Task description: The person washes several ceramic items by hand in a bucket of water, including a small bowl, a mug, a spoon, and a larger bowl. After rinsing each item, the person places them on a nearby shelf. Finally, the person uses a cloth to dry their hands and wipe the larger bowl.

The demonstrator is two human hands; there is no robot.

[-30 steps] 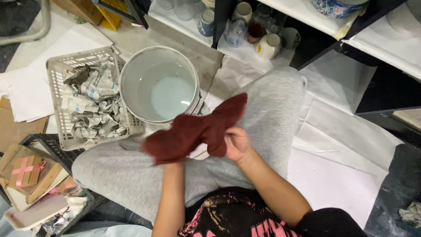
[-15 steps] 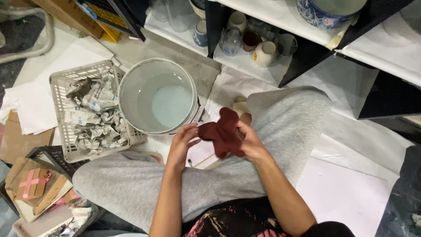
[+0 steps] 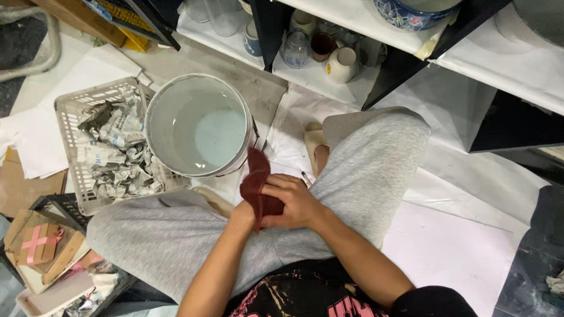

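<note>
Head view: dark red cloth (image 3: 257,176) between both hands.

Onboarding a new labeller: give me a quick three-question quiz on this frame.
1. True or false: the dark red cloth lies inside the white bucket.
2. What fills the white plastic basket?
A. crumpled newspaper
B. folded towels
C. glass jars
3. Which hand covers the cloth from above?

Key:
1. False; both hands hold it over the lap.
2. A.
3. The right hand; the left hand is mostly hidden under it.
</note>
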